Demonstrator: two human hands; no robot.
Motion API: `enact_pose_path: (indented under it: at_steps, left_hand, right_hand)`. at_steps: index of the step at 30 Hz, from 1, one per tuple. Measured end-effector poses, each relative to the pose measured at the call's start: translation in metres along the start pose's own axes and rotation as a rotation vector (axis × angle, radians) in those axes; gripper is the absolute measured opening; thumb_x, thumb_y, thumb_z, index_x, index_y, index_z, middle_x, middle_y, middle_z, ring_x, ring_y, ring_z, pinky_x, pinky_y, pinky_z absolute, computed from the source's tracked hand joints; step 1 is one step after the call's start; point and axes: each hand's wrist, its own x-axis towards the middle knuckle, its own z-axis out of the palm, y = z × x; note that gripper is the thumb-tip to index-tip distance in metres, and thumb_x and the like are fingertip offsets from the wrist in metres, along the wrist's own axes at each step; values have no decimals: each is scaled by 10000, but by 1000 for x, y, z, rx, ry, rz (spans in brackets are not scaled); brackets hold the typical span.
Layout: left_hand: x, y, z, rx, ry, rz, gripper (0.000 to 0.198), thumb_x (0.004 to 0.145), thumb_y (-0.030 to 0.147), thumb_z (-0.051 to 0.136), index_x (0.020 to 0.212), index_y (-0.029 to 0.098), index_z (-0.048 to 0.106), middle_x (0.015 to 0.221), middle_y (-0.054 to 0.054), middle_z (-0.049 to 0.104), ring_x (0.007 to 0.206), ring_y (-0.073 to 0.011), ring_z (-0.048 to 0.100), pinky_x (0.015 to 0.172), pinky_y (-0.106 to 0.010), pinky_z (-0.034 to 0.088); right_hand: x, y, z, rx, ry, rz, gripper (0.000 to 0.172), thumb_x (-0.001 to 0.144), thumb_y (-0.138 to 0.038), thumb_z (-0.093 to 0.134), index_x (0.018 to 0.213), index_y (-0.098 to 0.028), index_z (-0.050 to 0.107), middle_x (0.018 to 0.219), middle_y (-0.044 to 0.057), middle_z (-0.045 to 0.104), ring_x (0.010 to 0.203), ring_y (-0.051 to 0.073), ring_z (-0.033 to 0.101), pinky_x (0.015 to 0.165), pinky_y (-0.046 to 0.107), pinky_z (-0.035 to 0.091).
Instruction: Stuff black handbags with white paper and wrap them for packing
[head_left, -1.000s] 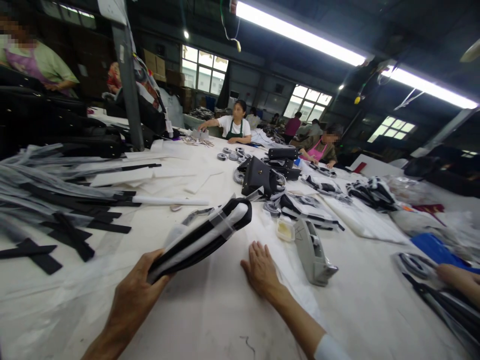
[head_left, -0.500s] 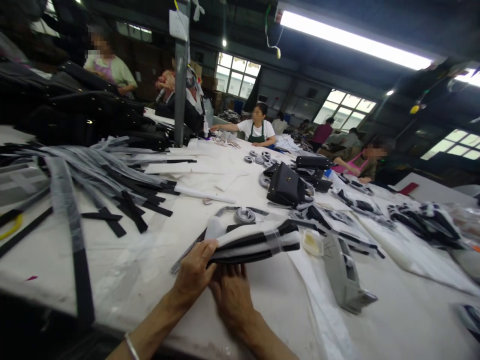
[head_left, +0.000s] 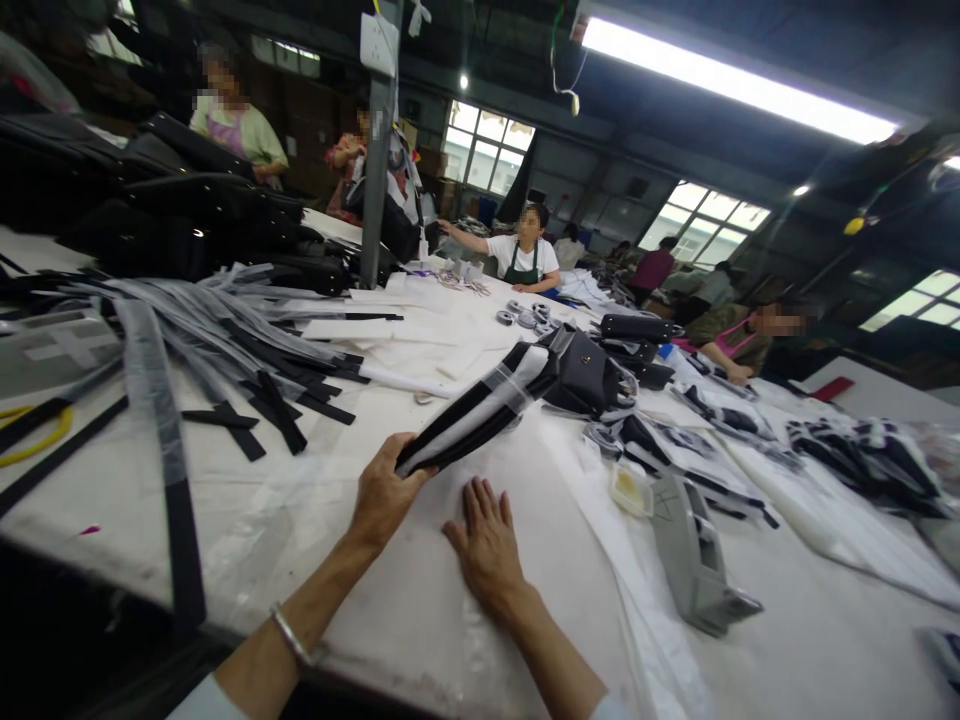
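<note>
My left hand (head_left: 382,492) grips the near end of a bundle of black straps (head_left: 480,408), raised and slanting up to the right. A clear band or film wraps the bundle near its far end, and a pale strip runs along its middle. My right hand (head_left: 487,545) lies palm down on the white tabletop (head_left: 390,640), fingers spread, holding nothing. Behind the bundle's far end sits a black handbag (head_left: 581,370) with a small gold clasp.
Many film-wrapped black straps (head_left: 247,340) spread over the left side. A grey tape dispenser (head_left: 697,560) and a small clear dish (head_left: 631,490) stand at right. Black bags (head_left: 180,210) are heaped at far left, beside a metal post (head_left: 375,170). Several co-workers sit or stand beyond.
My left hand has lifted and tilted the strap bundle, its far end swinging up and left. My right hand has come out from under it and now lies flat on the table.
</note>
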Motion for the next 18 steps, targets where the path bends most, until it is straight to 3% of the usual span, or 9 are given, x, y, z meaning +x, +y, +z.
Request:
enact_pose_path:
  at_steps: [3, 5, 9, 11, 12, 15, 18]
  left_hand:
    - [-6, -3, 3, 20, 4, 46, 312, 828, 322, 640, 1112, 209, 575, 1039, -29, 666, 963, -215, 658, 899, -361, 542]
    - [-13, -6, 8, 57, -15, 153, 299, 837, 243, 598, 1133, 212, 569, 1052, -38, 665, 985, -219, 654, 898, -365, 548]
    - [-36, -14, 22, 188, -91, 509, 425, 810, 50, 477, 1204, 187, 557, 1076, -74, 666, 1001, -221, 637, 890, -356, 556]
    - [-49, -15, 29, 260, -154, 696, 400, 854, 26, 449, 1211, 167, 561, 1092, -91, 665, 1028, -219, 628, 898, -349, 551]
    - [-54, -15, 32, 291, -183, 770, 360, 888, 36, 443, 1202, 160, 567, 1091, -96, 665, 1043, -218, 625, 900, -348, 549]
    - [-64, -14, 37, 363, -226, 880, 254, 966, 83, 429, 1157, 147, 584, 1060, -94, 667, 1038, -213, 630, 891, -343, 548]
    - [-67, -11, 37, 417, -225, 901, 251, 996, 92, 392, 1143, 134, 591, 1056, -95, 663, 1020, -207, 635, 890, -337, 546]
  right_hand:
    - [18, -6, -6, -6, 52, -17, 604, 974, -457, 507, 1468, -117, 434, 1516, 161, 437, 1446, 321, 329, 1203, 577, 192]
    - [12, -9, -10, 7, 145, -117, 519, 966, -343, 515, 1443, -144, 471, 1463, 155, 512, 1400, 326, 407, 1178, 594, 245]
    - [-39, -20, -22, 166, 256, -584, 451, 953, -181, 451, 1398, -226, 504, 1219, 102, 700, 1132, 256, 639, 927, 452, 524]
    - [-63, -25, -36, 261, 264, -757, 418, 952, -183, 490, 1359, -269, 526, 1040, 55, 757, 945, 219, 698, 769, 381, 556]
    - [-68, -26, -44, 297, 269, -771, 393, 946, -183, 516, 1325, -281, 549, 974, 39, 764, 885, 211, 703, 731, 370, 554]
    - [-55, -16, -76, 339, 347, -550, 268, 934, -180, 556, 1161, -292, 643, 903, 33, 751, 845, 215, 694, 747, 377, 551]
    - [-6, 7, -102, 308, 369, -228, 145, 936, -247, 569, 973, -261, 709, 912, 48, 738, 887, 219, 679, 819, 364, 537]
